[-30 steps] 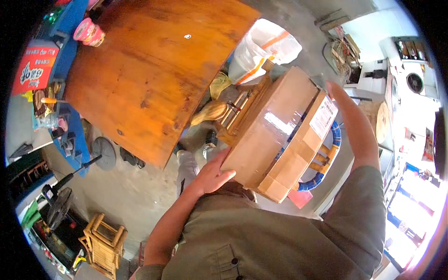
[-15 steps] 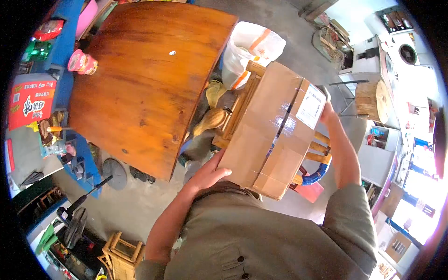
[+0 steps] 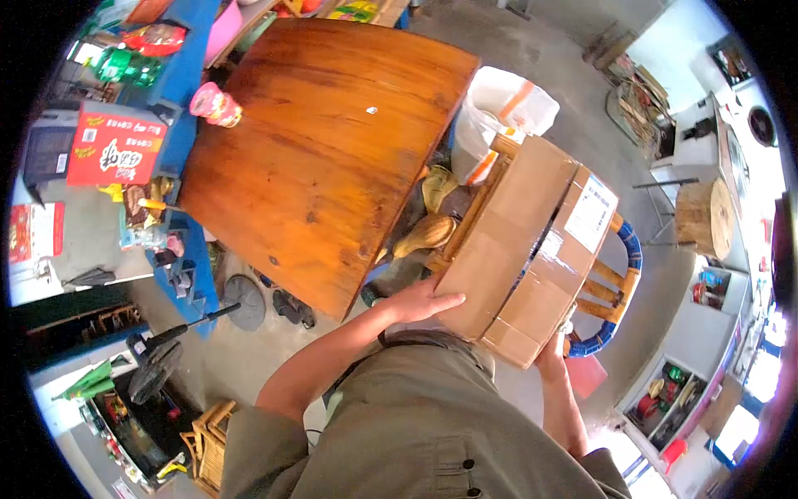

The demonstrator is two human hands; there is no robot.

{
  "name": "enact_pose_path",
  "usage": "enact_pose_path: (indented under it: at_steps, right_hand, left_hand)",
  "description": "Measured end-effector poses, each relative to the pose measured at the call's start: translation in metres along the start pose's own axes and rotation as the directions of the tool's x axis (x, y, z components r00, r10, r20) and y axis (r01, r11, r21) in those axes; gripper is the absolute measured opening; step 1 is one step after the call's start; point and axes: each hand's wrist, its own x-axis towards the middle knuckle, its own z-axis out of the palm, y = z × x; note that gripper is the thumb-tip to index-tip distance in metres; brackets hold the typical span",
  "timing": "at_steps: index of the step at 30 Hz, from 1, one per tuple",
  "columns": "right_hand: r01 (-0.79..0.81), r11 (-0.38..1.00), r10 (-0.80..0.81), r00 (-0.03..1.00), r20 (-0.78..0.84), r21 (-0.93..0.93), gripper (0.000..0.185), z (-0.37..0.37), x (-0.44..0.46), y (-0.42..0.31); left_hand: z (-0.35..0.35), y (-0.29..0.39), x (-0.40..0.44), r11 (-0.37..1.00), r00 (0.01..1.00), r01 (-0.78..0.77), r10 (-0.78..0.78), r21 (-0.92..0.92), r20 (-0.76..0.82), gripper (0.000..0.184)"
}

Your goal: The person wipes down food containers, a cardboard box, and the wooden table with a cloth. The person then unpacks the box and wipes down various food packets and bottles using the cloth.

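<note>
1. Red with white lettering, a carton (image 3: 119, 145) shows at far left on my feed, beside the blue shelving (image 3: 176, 71).
2. Next I see a pink tub (image 3: 214, 104) at the left edge of the brown wooden table (image 3: 332, 150).
3. The left hand (image 3: 420, 301) lies against the left edge of the cardboard box (image 3: 522, 254), thumb spread from the fingers.
4. That box is just ahead of the olive shirt (image 3: 391, 416), between the table and a blue-wrapped chair (image 3: 600, 291), white label (image 3: 592, 213) upward (what bears its weight is hidden from me).
5. The right hand (image 3: 552, 349) is at the box's near right side; its fingers are partly hidden, so I cannot tell whether they pinch anything.
6. Farther right, I spot a cut log (image 3: 702, 218), well apart from the box.
</note>
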Motion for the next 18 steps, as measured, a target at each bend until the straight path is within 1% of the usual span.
enact_pose_path:
  at_steps: [1, 2, 3, 4, 6, 7, 9, 10, 12, 13, 15, 16, 17, 18]
  right_hand:
    - [0.039, 0.998, -0.039, 0.999, 0.012, -0.05, 0.061, 0.0, 0.002, -0.002]
    - [0.011, 1.0, -0.011, 1.0, 0.003, 0.013, 0.056, -0.01, 0.012, -0.003]
    - [-0.137, 0.987, 0.136, 0.991, 0.017, 0.083, 0.05, -0.02, 0.03, -0.011]
    - [-0.189, 0.978, 0.188, 0.982, 0.026, 0.087, 0.049, -0.021, 0.041, -0.02]
    - [-0.227, 0.972, 0.224, 0.973, 0.058, 0.064, 0.049, -0.013, 0.066, -0.03]
    - [-0.232, 0.972, 0.228, 0.971, 0.067, 0.049, 0.048, -0.007, 0.079, -0.033]
    - [-0.216, 0.976, 0.214, 0.974, 0.077, 0.022, 0.048, 0.008, 0.095, -0.037]
    - [-0.215, 0.976, 0.214, 0.973, 0.084, 0.006, 0.047, 0.015, 0.102, -0.038]
    - [-0.203, 0.979, 0.204, 0.975, 0.085, -0.026, 0.047, 0.025, 0.109, -0.039]
    - [-0.189, 0.981, 0.192, 0.978, 0.084, -0.041, 0.046, 0.029, 0.107, -0.039]
    - [-0.16, 0.985, 0.165, 0.983, 0.078, -0.066, 0.046, 0.034, 0.101, -0.039]
    - [-0.143, 0.987, 0.149, 0.986, 0.077, -0.077, 0.045, 0.037, 0.094, -0.04]
    - [-0.117, 0.989, 0.124, 0.99, 0.075, -0.087, 0.045, 0.039, 0.086, -0.04]
    - [-0.089, 0.991, 0.096, 0.993, 0.071, -0.096, 0.045, 0.043, 0.077, -0.041]
  left_hand:
    - [-0.001, 0.003, 0.001, 1.0, 1.0, -0.004, 0.004, 0.001, -0.023, 0.069]
    - [-0.003, 0.007, 0.004, 0.997, 0.999, 0.018, -0.015, -0.081, 0.042, 0.072]
    - [-0.005, 0.012, 0.005, 0.986, 0.993, 0.045, -0.027, -0.162, 0.112, 0.075]
    - [-0.003, 0.021, 0.004, 0.985, 0.995, 0.037, -0.021, -0.166, 0.093, 0.075]
    - [0.003, 0.035, 0.002, 0.996, 0.989, -0.08, 0.075, -0.04, -0.13, 0.069]
    - [0.004, 0.032, 0.007, 0.996, 0.987, -0.084, 0.076, -0.044, -0.142, 0.069]
    - [0.001, 0.03, 0.021, 0.971, 0.988, -0.119, 0.095, -0.209, -0.124, 0.071]
    - [0.002, 0.03, 0.028, 0.967, 0.984, -0.129, 0.098, -0.218, -0.147, 0.071]
    - [-0.002, 0.046, 0.032, 0.967, 0.981, -0.155, 0.128, -0.202, -0.144, 0.077]
    - [-0.004, 0.043, 0.035, 0.961, 0.974, -0.176, 0.139, -0.212, -0.18, 0.077]
    - [0.0, 0.027, 0.04, 0.958, 0.951, -0.265, 0.242, -0.111, -0.191, 0.082]
    - [0.004, 0.017, 0.039, 0.909, 0.911, -0.382, 0.341, -0.164, -0.232, 0.084]
    - [0.005, 0.018, 0.026, 0.952, 0.913, -0.305, 0.281, -0.036, -0.294, 0.085]
    - [0.001, 0.031, 0.003, 0.958, 0.928, -0.284, 0.262, -0.046, -0.265, 0.086]
